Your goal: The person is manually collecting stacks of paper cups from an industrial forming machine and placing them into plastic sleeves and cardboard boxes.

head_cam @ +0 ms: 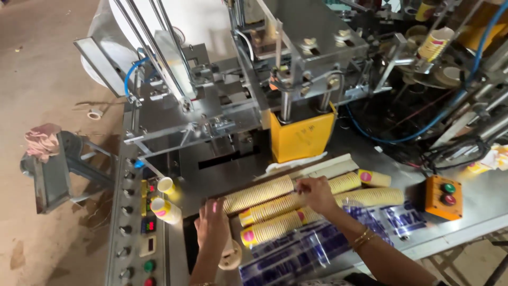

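While long nested rows of cream paper cups (275, 207) lie side by side on the grey metal machine table (476, 212), the right hand (316, 194) rests on the middle rows, fingers curled down onto the cups. Its wrist wears gold bangles (364, 238). At the near end of the rows, the left hand (212, 222) lies flat, fingers spread loose, touching the top row's end. A clear printed plastic sleeve (317, 246) lies beneath the forearms.

The left hand (212, 222) lay flat by stacked paper cups (264, 209) (yellow, lying in rows) on the desk (476, 212); the right hand (316, 193) pressed their middle.
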